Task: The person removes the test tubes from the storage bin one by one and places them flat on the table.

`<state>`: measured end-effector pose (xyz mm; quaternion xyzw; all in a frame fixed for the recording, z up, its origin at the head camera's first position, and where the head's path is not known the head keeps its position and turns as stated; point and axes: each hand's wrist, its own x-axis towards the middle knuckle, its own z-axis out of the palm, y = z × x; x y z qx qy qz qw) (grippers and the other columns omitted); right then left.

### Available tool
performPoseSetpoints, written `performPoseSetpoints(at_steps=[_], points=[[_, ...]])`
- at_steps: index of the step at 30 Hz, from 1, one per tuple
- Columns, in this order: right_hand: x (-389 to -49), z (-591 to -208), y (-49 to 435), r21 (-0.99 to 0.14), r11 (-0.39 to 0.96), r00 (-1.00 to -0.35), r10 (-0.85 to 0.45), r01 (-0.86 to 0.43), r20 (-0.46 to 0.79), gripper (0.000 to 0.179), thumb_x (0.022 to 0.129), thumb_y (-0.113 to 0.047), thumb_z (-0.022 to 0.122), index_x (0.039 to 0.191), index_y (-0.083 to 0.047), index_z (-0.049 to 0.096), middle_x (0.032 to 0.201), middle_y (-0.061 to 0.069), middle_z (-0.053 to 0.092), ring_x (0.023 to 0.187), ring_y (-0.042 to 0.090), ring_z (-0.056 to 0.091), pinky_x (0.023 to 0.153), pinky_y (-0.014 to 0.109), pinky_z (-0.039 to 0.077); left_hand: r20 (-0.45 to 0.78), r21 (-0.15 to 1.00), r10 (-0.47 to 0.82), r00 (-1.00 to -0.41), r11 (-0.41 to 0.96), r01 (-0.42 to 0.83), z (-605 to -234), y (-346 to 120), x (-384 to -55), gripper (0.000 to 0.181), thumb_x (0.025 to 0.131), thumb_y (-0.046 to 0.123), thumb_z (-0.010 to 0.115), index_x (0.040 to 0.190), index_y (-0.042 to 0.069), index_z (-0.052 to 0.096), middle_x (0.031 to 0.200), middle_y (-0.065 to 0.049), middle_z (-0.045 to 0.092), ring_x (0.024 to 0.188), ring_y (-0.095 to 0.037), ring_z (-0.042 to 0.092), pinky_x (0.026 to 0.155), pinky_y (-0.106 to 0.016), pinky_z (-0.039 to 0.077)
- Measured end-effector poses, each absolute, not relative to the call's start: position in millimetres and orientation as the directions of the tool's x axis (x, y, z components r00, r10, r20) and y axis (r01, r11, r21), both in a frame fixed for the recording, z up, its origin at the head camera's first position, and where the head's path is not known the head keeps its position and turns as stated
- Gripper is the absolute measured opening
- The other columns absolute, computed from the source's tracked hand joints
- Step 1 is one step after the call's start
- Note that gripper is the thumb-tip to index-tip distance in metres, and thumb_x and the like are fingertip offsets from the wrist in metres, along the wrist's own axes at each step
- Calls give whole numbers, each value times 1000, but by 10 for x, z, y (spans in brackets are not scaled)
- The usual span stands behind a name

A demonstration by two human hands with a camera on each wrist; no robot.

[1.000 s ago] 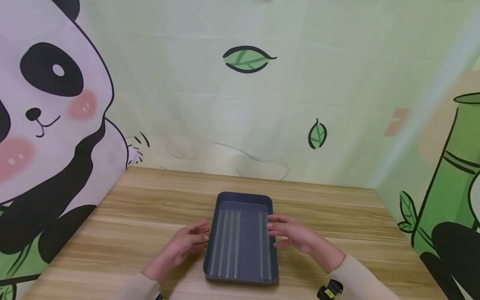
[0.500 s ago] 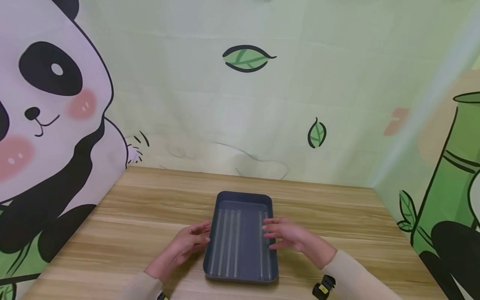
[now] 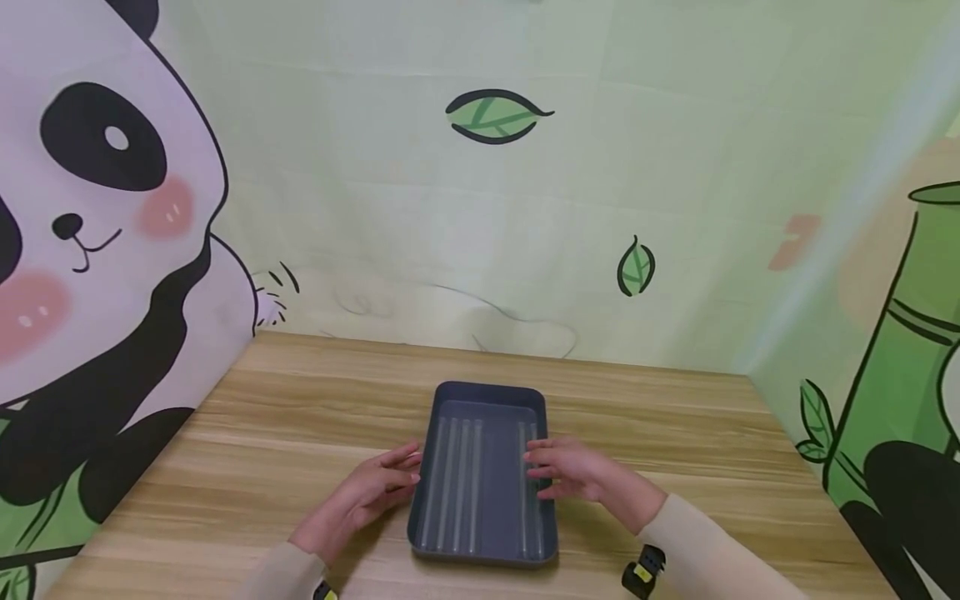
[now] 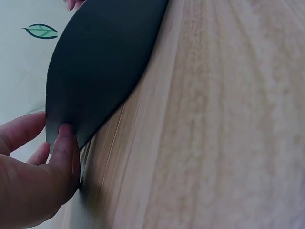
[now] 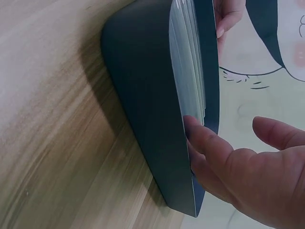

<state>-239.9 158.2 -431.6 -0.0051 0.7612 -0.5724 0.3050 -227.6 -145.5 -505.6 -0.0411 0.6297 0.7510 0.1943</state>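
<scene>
A dark blue rectangular tray (image 3: 498, 500) lies lengthwise on the table, its short end toward me. On its floor run several long, clear, ridged strips (image 3: 459, 475), more at the left and fewer along the right. My left hand (image 3: 369, 490) is at the tray's left side, its fingertips against the outer wall in the left wrist view. My right hand (image 3: 576, 472) reaches across the right rim with loosely bent fingers. In the right wrist view, the fingertips (image 5: 193, 125) go over the rim, and the thumb (image 5: 276, 132) stands apart from the wall.
The wood-grain table (image 3: 315, 400) extends around the tray on all sides. Behind it hangs a pale green cloth backdrop (image 3: 360, 208) printed with a panda, leaves and bamboo. Each wrist wears a black band, such as the right wristband (image 3: 643, 572).
My right hand has moved a little left, its fingers reaching farther over the right rim. The left hand has shifted slightly closer to the tray. The tray stays in place.
</scene>
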Motion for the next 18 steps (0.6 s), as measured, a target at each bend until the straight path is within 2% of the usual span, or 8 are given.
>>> performPoseSetpoints(at_steps=[11,18], points=[[-2448,-4297,1542,-867,327,-772,-408,375,-488,65,105,-13,46,156,16,18,162,36,25,149,51,30,119,58,39,-331,920,239,-913,-131,-368,-5026,-1450,-2297,67,93,-12,57,155,-6,32,161,-31,33,99,-6,64,85,-21,54],[-2462,-4319,1516,-862,344,-771,-403,372,-494,65,103,-12,47,154,17,20,160,37,29,147,50,35,117,57,41,-323,923,240,-915,-135,-361,-5030,-1450,-2287,71,94,-11,57,158,-6,26,161,-32,32,96,-4,65,84,-20,55]])
